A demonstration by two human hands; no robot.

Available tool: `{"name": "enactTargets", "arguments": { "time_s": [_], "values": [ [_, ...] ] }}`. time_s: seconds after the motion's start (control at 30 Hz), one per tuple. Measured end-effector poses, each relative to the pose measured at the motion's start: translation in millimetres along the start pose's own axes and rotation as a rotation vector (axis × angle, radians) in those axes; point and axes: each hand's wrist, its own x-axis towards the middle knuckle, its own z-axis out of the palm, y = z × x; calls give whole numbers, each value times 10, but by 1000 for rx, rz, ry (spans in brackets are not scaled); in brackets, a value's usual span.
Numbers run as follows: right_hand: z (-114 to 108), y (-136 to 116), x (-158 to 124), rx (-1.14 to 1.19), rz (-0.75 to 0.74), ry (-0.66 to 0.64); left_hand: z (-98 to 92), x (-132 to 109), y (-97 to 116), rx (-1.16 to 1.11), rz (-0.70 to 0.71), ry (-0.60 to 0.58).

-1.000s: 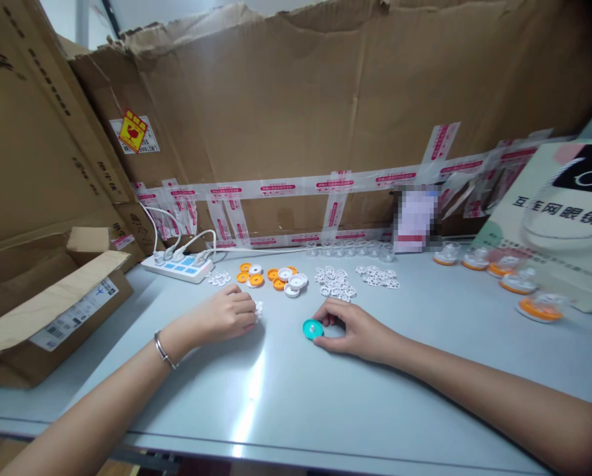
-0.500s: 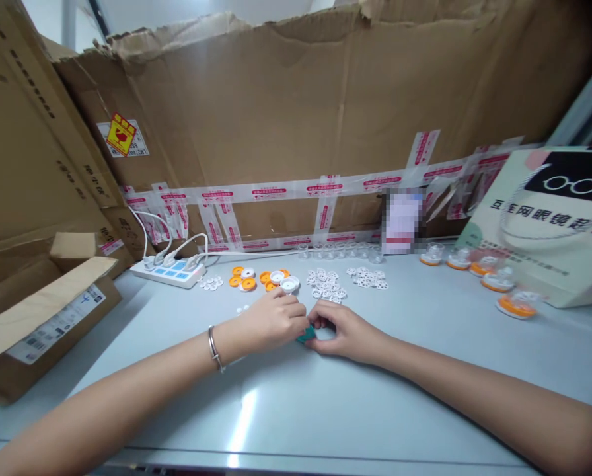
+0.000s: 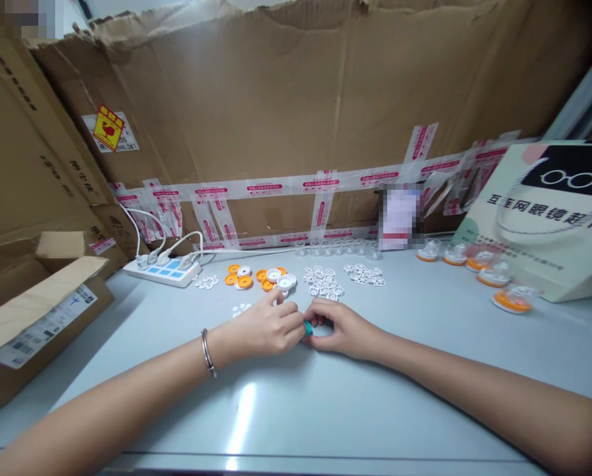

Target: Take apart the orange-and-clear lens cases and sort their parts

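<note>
Near the middle of the table my right hand (image 3: 339, 328) pinches a small round teal piece (image 3: 308, 328) between thumb and fingers. My left hand (image 3: 275, 324), with a metal bangle at the wrist, is curled against the piece's left side and covers much of it. Beyond the left hand lie orange and white plastic discs (image 3: 245, 282) in two groups. Small white buttons (image 3: 239, 309) show just past that wrist. White openwork discs (image 3: 324, 281) lie in a pile beyond the right hand, with a second pile (image 3: 365, 274) to its right.
A power strip (image 3: 163, 272) with white cables stands back left, near an opened carton (image 3: 53, 324). Clear plastic cups (image 3: 335, 247) line the back, by a blurred-out upright panel (image 3: 400, 217). Several orange-based domed pieces (image 3: 512, 301) stand right, before a paper bag (image 3: 548, 218).
My left hand has shifted slightly down and its fingers cover more of the teal piece. My right hand keeps its pinch. The whole view has tilted a little.
</note>
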Motion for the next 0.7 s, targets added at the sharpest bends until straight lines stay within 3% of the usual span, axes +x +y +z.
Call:
{"name": "enactTargets", "arguments": {
  "time_s": [0.53,0.7],
  "values": [
    [-3,-22,-6,14,8,13,-21,40,37,33,36,-30],
    [-4,-12,-7,24,31,10,27,14,16,-38,-23,-46]
  ]
}}
